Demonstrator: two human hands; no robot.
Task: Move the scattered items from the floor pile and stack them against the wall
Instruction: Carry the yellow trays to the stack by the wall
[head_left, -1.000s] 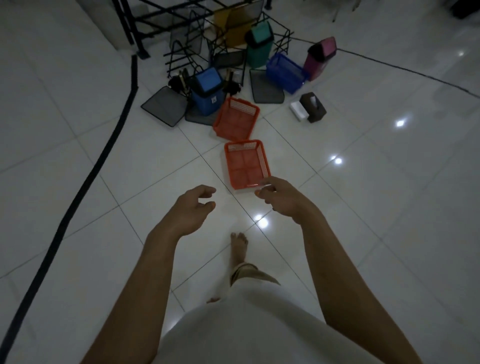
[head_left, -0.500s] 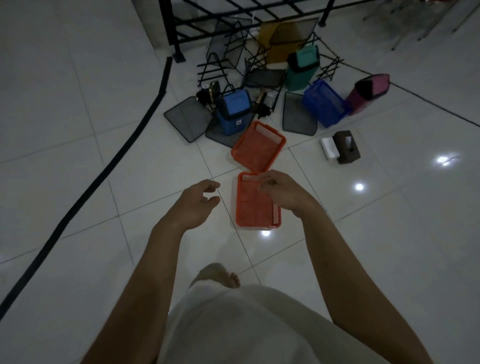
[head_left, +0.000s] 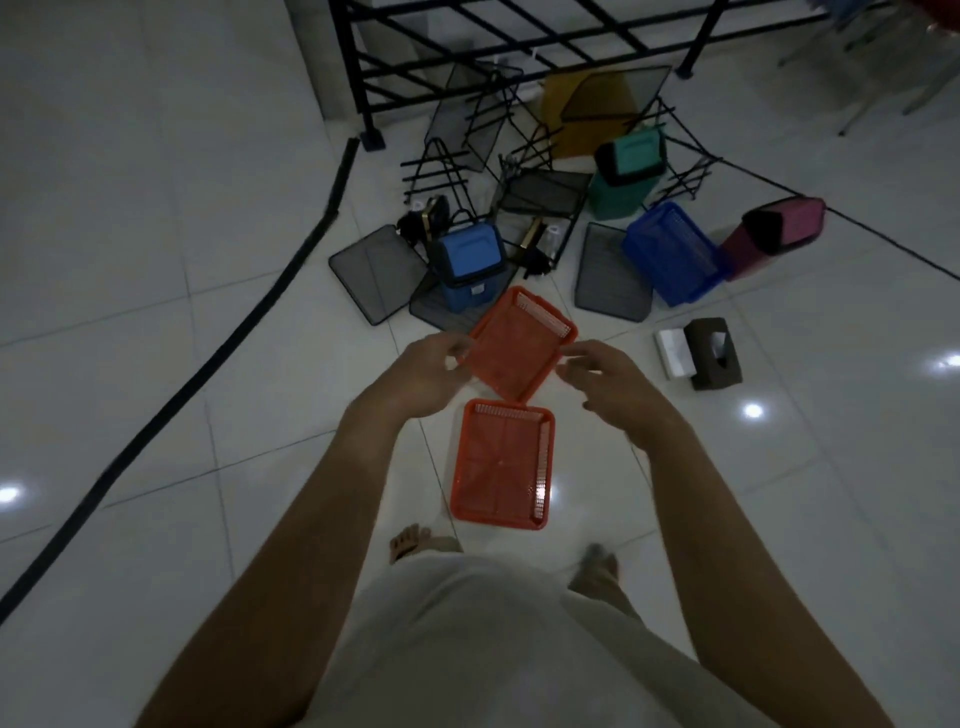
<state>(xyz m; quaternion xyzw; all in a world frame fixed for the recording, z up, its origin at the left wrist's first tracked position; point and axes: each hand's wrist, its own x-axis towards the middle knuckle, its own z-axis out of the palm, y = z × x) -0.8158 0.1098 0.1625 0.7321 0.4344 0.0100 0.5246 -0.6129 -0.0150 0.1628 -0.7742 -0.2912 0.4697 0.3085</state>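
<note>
So both hands have moved forward since a second ago, past the near orange tray (head_left: 501, 465) and up to the far orange tray (head_left: 519, 343). Left hand (head_left: 423, 376) sits at its left edge, right hand (head_left: 605, 384) at its right edge; fingers loosely curled, nothing gripped yet, contact unclear. Far tray lies flat on the floor (head_left: 156, 260) at the pile's front, long axis diagonal, meshed short end pointing up-right. Looks like first pickup is about to start

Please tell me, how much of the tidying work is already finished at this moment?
Nothing looks stacked yet. Both hands, left and right, reach either side of the far orange tray; whether they grip it is unclear. The near orange tray, blue basket and bins lie scattered on the floor.
</note>
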